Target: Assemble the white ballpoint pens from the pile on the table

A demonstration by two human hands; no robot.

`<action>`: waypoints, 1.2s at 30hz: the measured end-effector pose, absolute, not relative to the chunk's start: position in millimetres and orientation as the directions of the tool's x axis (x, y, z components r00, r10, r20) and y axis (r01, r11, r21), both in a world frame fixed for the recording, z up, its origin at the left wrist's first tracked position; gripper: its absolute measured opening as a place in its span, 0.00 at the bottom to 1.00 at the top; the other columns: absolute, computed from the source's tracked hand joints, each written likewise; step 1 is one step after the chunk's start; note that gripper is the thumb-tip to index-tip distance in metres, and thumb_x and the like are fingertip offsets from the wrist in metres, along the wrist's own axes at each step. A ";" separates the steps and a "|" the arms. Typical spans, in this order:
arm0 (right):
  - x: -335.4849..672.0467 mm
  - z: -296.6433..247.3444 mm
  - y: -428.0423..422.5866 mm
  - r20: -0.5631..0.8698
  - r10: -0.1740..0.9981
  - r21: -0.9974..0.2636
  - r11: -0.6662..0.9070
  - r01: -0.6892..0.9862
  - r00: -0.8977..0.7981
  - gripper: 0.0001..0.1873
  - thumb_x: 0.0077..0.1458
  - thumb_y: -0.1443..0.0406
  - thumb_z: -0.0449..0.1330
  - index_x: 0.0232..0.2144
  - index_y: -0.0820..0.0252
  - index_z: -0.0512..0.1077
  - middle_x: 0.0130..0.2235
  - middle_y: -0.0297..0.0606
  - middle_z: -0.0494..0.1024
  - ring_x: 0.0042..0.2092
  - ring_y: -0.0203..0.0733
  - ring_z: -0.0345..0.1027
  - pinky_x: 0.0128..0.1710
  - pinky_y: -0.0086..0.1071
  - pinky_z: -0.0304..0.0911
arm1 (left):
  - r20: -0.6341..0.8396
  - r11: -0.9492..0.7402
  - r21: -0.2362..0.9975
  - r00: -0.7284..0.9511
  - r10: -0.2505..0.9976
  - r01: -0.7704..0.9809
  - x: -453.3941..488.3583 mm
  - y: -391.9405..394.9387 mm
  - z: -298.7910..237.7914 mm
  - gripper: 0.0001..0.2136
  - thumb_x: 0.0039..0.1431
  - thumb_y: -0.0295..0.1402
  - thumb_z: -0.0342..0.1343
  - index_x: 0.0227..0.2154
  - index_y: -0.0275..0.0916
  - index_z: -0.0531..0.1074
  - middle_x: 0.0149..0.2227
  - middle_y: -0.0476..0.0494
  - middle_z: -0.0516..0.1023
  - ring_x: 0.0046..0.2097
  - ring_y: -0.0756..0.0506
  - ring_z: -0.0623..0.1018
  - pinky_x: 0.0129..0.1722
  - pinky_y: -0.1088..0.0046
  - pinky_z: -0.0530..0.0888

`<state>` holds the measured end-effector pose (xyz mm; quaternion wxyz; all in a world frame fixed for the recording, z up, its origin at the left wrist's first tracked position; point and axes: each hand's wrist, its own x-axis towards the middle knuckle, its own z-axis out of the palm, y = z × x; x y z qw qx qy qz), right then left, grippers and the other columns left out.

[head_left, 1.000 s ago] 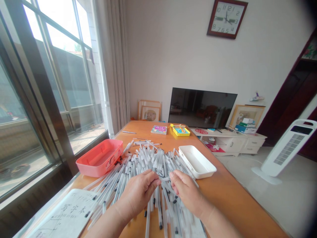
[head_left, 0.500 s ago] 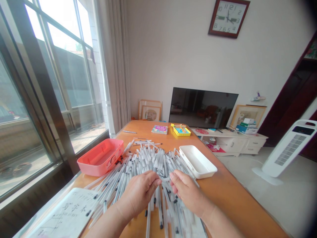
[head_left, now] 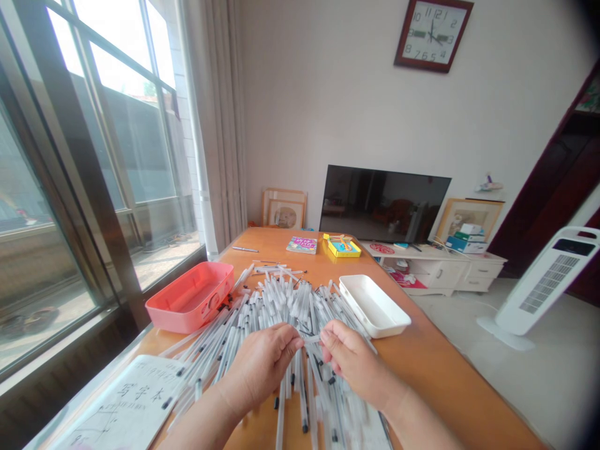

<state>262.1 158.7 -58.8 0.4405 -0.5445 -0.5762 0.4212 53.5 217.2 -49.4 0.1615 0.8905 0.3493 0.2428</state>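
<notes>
My left hand point(head_left: 266, 361) and my right hand point(head_left: 349, 353) are close together over a large heap of clear pens point(head_left: 281, 300), many with black ends. Pinched between the two hands is a short visible stretch of a translucent pen point(head_left: 312, 339), lying almost level. My left fingers close on one end and my right thumb and forefinger on the other. The pen's ends are hidden in my fingers, so I cannot tell whether its cap is on.
A red plastic bin point(head_left: 187, 312) stands left of the heap, a white tray point(head_left: 387, 325) to its right. A notebook point(head_left: 126, 400) lies at the near left. Farther back on the table point(head_left: 262, 240) are a booklet point(head_left: 302, 245), a yellow box point(head_left: 344, 249) and a silver pen point(head_left: 245, 249).
My right hand has shifted very slightly, its fingers a little differently set on the pen. My left hand stays nearly still, and both keep hold of the pen.
</notes>
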 end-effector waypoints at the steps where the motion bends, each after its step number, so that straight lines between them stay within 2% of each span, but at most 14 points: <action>1: 262.3 -58.5 158.7 0.039 0.999 -0.967 0.044 0.250 -0.025 0.21 0.66 0.49 0.50 0.30 0.57 0.65 0.25 0.28 0.67 0.25 0.32 0.56 0.24 0.26 0.53 | 0.319 -0.704 0.455 0.638 0.700 0.545 53.4 217.2 -49.4 0.16 0.70 0.44 0.40 0.33 0.44 0.69 0.33 0.49 0.76 0.35 0.48 0.75 0.34 0.76 0.65; 5: 261.6 -59.3 159.9 0.030 0.999 -0.961 0.024 0.276 0.018 0.24 0.66 0.47 0.46 0.28 0.57 0.65 0.20 0.27 0.64 0.24 0.33 0.57 0.25 0.27 0.54 | 0.315 -0.703 0.442 0.637 0.703 0.557 53.8 216.9 -48.5 0.16 0.70 0.44 0.40 0.33 0.44 0.69 0.34 0.49 0.76 0.34 0.48 0.75 0.33 0.76 0.65; 8: 261.6 -58.0 159.3 0.040 0.999 -0.947 0.033 0.318 0.015 0.26 0.66 0.47 0.46 0.26 0.58 0.64 0.21 0.28 0.65 0.25 0.34 0.58 0.27 0.28 0.56 | 0.311 -0.702 0.437 0.638 0.704 0.562 54.1 217.0 -48.0 0.16 0.70 0.44 0.40 0.33 0.44 0.69 0.33 0.48 0.76 0.33 0.48 0.75 0.33 0.75 0.65; 13: 262.4 -56.3 157.5 0.039 0.999 -0.970 0.043 0.238 -0.022 0.21 0.64 0.49 0.50 0.30 0.57 0.65 0.25 0.29 0.67 0.25 0.33 0.57 0.25 0.27 0.54 | 0.321 -0.699 0.475 0.634 0.704 0.535 53.8 217.6 -48.2 0.16 0.70 0.43 0.41 0.32 0.44 0.69 0.32 0.48 0.76 0.34 0.47 0.76 0.33 0.75 0.66; 19: 260.6 -61.8 160.5 0.006 0.999 -0.968 -0.004 0.253 0.038 0.26 0.65 0.45 0.46 0.28 0.58 0.65 0.22 0.29 0.66 0.23 0.33 0.56 0.24 0.28 0.53 | 0.301 -0.697 0.453 0.640 0.707 0.556 54.4 216.1 -47.0 0.16 0.70 0.44 0.40 0.33 0.44 0.69 0.33 0.48 0.76 0.33 0.47 0.76 0.33 0.75 0.66; 24: 261.2 -57.6 158.2 0.008 0.999 -0.980 0.015 0.199 -0.038 0.22 0.63 0.46 0.52 0.30 0.57 0.65 0.27 0.29 0.70 0.24 0.31 0.56 0.24 0.26 0.52 | 0.302 -0.700 0.451 0.643 0.704 0.554 53.7 216.4 -47.5 0.17 0.70 0.44 0.40 0.32 0.43 0.69 0.32 0.48 0.75 0.33 0.48 0.75 0.33 0.76 0.65; 30: 261.1 -58.3 159.5 -0.048 0.998 -0.977 -0.053 0.208 0.029 0.27 0.63 0.43 0.48 0.28 0.59 0.66 0.20 0.28 0.67 0.21 0.31 0.55 0.24 0.26 0.52 | 0.306 -0.705 0.439 0.645 0.700 0.557 53.6 217.6 -48.8 0.17 0.70 0.44 0.40 0.32 0.43 0.68 0.32 0.48 0.75 0.33 0.48 0.75 0.33 0.75 0.65; 36: 262.0 -57.0 159.4 -0.028 0.999 -0.992 -0.023 0.122 -0.037 0.19 0.61 0.49 0.55 0.32 0.59 0.66 0.28 0.29 0.72 0.23 0.29 0.57 0.23 0.24 0.51 | 0.300 -0.699 0.447 0.643 0.705 0.558 53.8 218.2 -50.7 0.17 0.70 0.44 0.40 0.32 0.44 0.69 0.32 0.48 0.75 0.33 0.47 0.76 0.33 0.75 0.65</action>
